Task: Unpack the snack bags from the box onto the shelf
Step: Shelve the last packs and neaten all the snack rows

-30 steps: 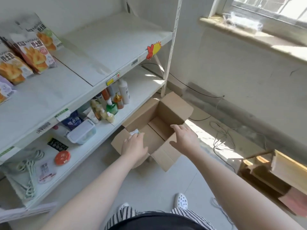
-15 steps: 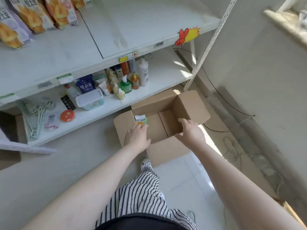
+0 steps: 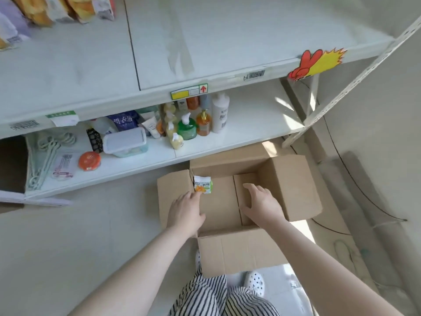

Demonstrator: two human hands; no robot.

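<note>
Both bare arms are stretched forward and down. The left hand (image 3: 186,209) is held palm down, while the right hand (image 3: 262,205) is spread open.

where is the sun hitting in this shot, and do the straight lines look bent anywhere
Head view: hard sunlight patches fall on the lower shelf, the box far flap and the floor beside it; the rest is soft and even. Same view: wide-angle distortion bows the upper shelf front edge and tilts the perforated upright. Snack bags at the top left corner are cropped and slightly soft.
</note>
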